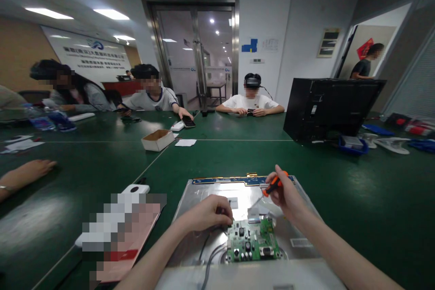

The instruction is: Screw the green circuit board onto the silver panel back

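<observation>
A metal display panel [190, 195] lies flat in front of me with a green circuit board [253, 240] on its back. Along the panel's far edge runs a narrow blue circuit strip [220, 181]. My right hand [283, 190] grips an orange and black screwdriver [272, 186], its shaft slanting down to the left above the panel. My left hand [217, 210] is closed at the green board's upper left corner, fingertips pinched; what they hold, if anything, is hidden. A flat ribbon cable [253, 215] meets the board's far edge. Grey cables [212, 258] run from its left side.
Left of the panel lie a white device [136, 190] and a pink-covered item [132, 244], partly pixelated. Further off are a small open box [157, 139], papers [185, 142] and a black monitor housing [333, 108]. Several people sit around the green table [356, 181]; another person's arm [27, 176] rests at left.
</observation>
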A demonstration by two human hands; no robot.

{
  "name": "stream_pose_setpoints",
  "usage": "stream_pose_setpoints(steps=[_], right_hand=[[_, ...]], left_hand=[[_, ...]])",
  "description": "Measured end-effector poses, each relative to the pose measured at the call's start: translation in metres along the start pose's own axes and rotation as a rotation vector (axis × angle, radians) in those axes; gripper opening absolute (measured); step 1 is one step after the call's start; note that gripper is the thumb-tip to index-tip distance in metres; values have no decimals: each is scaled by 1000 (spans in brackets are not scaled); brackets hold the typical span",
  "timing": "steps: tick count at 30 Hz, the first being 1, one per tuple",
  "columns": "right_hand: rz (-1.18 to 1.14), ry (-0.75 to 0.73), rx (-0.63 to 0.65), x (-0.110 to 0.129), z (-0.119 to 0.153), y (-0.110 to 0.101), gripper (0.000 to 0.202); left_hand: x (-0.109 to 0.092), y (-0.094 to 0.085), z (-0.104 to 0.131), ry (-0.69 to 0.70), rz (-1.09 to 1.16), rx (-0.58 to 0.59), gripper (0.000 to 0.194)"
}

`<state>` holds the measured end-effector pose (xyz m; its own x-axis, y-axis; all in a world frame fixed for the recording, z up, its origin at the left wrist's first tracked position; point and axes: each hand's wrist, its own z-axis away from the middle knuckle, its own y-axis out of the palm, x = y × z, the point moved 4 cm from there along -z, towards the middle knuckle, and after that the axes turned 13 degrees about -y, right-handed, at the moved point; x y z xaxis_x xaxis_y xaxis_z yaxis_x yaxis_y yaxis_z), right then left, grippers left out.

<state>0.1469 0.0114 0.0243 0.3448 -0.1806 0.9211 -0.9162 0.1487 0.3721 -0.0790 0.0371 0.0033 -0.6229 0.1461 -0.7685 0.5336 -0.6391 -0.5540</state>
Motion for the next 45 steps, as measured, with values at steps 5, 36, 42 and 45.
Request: stream_pose_setpoints(steps=[5,36,42,45], right_hand=[[-29,-57,74,3,-15,46,59],[1060,-820,806,53,8,92,57],[1040,-796,839,53,8,93,56],[1039,-811,848,56,8,94,54]], left_hand=[[0,0,0,-2,17,7,10],[12,4,-3,-50,134,-10,14],[4,3,-1,-20,102,-2,12],[2,1,0,4,80,-2,13]])
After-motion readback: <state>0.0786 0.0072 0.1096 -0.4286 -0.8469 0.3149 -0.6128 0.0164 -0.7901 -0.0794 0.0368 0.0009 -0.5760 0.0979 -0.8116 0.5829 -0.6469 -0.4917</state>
